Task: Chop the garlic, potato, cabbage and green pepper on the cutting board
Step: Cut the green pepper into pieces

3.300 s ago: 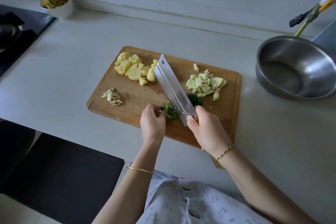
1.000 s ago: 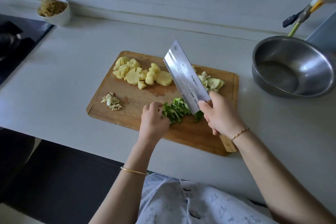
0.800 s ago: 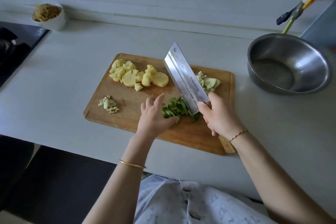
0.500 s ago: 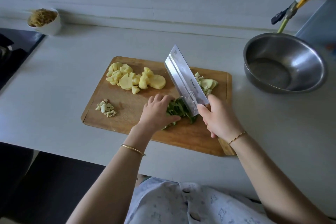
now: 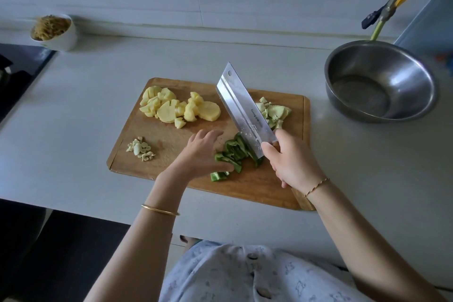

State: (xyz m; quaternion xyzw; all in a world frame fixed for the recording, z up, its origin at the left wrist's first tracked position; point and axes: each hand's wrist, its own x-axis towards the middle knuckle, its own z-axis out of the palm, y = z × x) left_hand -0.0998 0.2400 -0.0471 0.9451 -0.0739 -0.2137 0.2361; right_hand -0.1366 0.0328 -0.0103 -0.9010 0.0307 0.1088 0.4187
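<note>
At the near side of the cutting board [image 5: 171, 140], the left hand [image 5: 201, 154] lies flat with its fingers straight and its thumb touching the green pepper [image 5: 234, 152] pieces. The right hand [image 5: 291, 162] grips the cleaver [image 5: 245, 110], which tilts over them. Garlic [image 5: 140, 148] lies at the board's left, with potato [image 5: 176, 108] and cabbage [image 5: 275, 113] along its far side.

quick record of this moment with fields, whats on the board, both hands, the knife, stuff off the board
board: wooden cutting board on a pale counter
far left: potato chunks
near left: chopped garlic
far right: cabbage pieces
middle: green pepper strips
left hand: fingers straight, against the green pepper strips
right hand: grips the cleaver, its edge down at the green pepper strips
off board: steel bowl right, white cup far left
</note>
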